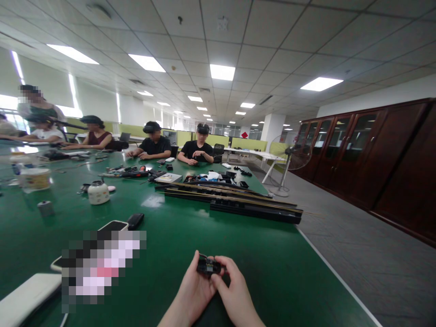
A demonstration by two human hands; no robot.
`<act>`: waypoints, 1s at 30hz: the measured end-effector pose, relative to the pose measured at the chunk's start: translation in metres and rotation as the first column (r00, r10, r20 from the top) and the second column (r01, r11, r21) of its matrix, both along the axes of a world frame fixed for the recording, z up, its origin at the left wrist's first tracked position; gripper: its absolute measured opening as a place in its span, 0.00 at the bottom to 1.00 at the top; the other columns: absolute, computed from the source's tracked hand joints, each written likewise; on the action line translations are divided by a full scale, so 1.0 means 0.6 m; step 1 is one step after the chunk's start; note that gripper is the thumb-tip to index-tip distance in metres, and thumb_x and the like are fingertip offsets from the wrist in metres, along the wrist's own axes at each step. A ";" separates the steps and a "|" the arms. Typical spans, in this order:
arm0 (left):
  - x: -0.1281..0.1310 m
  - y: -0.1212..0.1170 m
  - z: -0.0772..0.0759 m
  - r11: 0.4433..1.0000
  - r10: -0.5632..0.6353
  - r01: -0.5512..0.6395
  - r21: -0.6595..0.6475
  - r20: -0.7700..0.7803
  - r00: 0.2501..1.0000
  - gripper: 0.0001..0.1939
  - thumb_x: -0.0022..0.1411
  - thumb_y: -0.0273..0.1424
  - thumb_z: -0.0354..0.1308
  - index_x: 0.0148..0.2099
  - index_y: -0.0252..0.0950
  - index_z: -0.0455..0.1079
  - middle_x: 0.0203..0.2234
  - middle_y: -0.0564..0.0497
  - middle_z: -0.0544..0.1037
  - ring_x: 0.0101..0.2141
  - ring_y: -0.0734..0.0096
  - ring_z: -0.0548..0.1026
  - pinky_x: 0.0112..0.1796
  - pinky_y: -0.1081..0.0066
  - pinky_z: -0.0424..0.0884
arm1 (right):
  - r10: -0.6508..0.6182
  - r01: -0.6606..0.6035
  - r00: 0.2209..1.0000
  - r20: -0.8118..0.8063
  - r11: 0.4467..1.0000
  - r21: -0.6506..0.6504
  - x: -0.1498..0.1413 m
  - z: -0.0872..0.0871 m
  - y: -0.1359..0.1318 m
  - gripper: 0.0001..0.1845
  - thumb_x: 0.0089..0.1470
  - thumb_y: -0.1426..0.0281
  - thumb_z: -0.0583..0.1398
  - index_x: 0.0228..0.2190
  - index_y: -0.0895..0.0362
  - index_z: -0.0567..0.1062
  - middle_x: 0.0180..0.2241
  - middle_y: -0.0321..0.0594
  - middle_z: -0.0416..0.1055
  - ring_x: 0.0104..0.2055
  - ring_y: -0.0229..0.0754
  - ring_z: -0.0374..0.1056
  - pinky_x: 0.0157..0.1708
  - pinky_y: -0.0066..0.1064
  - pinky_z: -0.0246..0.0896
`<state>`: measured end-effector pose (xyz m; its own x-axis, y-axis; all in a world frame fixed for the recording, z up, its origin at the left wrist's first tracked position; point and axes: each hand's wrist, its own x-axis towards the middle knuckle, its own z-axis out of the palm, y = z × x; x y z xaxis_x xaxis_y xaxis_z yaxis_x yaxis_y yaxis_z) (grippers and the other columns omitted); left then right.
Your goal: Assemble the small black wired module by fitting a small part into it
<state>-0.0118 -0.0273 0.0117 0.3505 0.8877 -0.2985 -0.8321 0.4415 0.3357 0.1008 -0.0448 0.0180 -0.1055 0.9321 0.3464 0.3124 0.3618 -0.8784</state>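
A small black device housing [208, 267] with a grey or metallic part in its middle is held between my two hands, just above the green table [272, 263]. My left hand [195, 284] supports it from the left, thumb along its side and a thin wire-like piece near the thumb tip. On the other side, my right hand [230, 279] pinches its right end between thumb and fingers. The exact kind of device is too small to make out.
Long black rails with thin brass-coloured rods [252, 206] lie ahead. To the left are a white jar [98, 192], a black item [135, 221], a phone [114, 225] and a white flat box [29, 297]. Several people sit across the table; a fan [289, 152] stands beyond its right edge.
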 end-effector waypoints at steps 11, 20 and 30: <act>-0.002 0.000 -0.008 1.000 -0.007 0.007 0.009 0.021 1.000 0.11 0.57 0.36 0.48 0.33 0.33 0.66 0.26 0.46 0.76 0.26 0.67 0.74 0.29 0.70 0.67 | 0.006 -0.006 1.000 -0.014 1.000 0.013 0.001 -0.003 0.004 0.19 0.42 0.80 0.55 0.38 0.53 0.70 0.41 0.39 0.68 0.45 0.44 0.63 0.47 0.36 0.55; -0.003 -0.004 -0.007 0.999 -0.014 0.013 0.030 0.023 1.000 0.16 0.57 0.39 0.47 0.34 0.32 0.67 0.29 0.44 0.76 0.30 0.65 0.75 0.31 0.70 0.67 | -0.001 0.001 1.000 -0.012 1.000 0.020 0.004 -0.007 0.004 0.19 0.43 0.79 0.55 0.38 0.53 0.70 0.42 0.40 0.68 0.46 0.44 0.63 0.47 0.36 0.56; -0.002 -0.003 -0.006 1.000 -0.002 0.002 0.001 0.016 1.000 0.19 0.56 0.43 0.47 0.33 0.31 0.67 0.27 0.43 0.75 0.32 0.63 0.74 0.29 0.70 0.67 | 0.007 -0.006 1.000 -0.020 1.000 0.015 0.000 -0.008 0.003 0.19 0.43 0.79 0.54 0.38 0.53 0.70 0.43 0.40 0.68 0.46 0.44 0.63 0.47 0.36 0.56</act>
